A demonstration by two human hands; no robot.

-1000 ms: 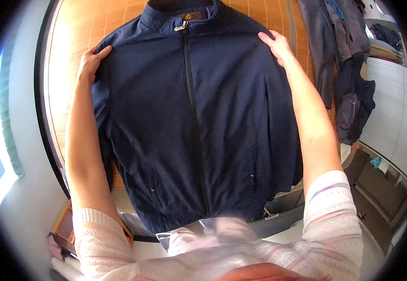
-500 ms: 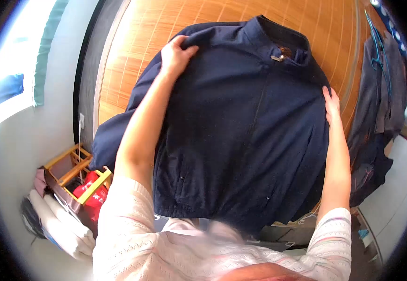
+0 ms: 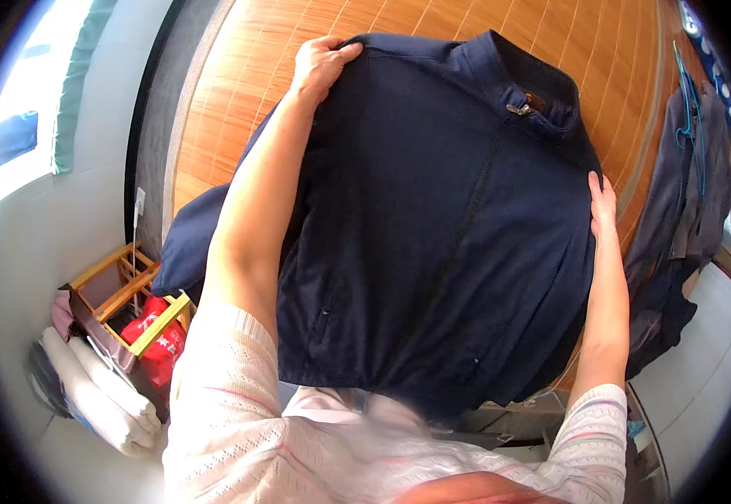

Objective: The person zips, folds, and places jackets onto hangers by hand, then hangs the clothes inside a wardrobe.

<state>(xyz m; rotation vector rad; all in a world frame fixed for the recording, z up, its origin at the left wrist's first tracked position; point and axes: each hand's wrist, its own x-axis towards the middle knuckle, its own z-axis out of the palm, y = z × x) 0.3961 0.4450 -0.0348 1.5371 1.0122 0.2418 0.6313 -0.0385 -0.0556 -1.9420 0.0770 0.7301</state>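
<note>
A dark navy zip-up jacket (image 3: 416,218) lies front side up, its stand-up collar towards the far right and its hem near my body. A metal zipper pull shows at the top of the closed front. My left hand (image 3: 321,69) grips the jacket at the left shoulder, thumb and fingers closed on the cloth. On the opposite side, my right hand (image 3: 602,203) is at the jacket's right edge, its fingers partly hidden behind the fabric. One sleeve (image 3: 187,239) hangs out to the left past my left forearm.
Under the jacket is a bed covered with a bamboo mat (image 3: 231,109). Grey garments (image 3: 668,176) and blue hangers (image 3: 683,126) lie along the right edge. On the left floor stand a wooden-framed rack (image 3: 118,290), a red bag (image 3: 160,349) and white rolls (image 3: 101,395).
My left hand has moved up to the jacket's shoulder edge and gripped it there. The collar has shifted slightly right, and my right hand sits slightly lower.
</note>
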